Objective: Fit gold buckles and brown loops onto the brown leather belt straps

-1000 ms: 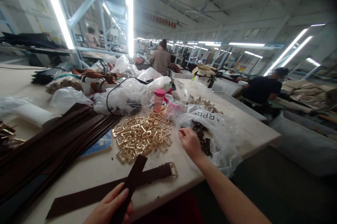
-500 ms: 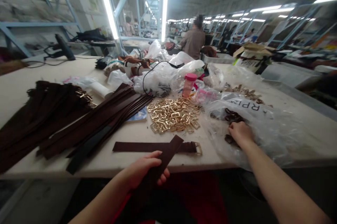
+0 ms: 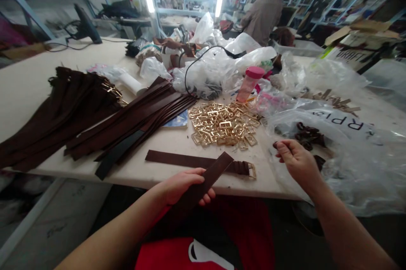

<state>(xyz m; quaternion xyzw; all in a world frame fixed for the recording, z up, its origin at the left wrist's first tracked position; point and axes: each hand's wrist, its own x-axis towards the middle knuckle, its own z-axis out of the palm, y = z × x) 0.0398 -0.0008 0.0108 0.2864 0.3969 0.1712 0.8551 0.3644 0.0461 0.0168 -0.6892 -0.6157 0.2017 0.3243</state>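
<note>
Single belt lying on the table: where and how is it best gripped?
Probably at the end away from its buckle, from above, pinching the long edges: the belt lies flat and that stretch is uncovered, while the strap in the left hand crosses in front of it nearer the buckle.

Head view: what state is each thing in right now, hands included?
Left hand: closed around the held strap.
Held strap: one end crossing in front of the buckled strap.
Right hand: fingers pinched on a small dark piece.
Buckled strap: lying on the table, buckle at one end.
Gold buckles: loose, heaped.
Plastic bag: open, dark loops inside.
Pink bottle: lid on.
Box: flaps open.
</note>
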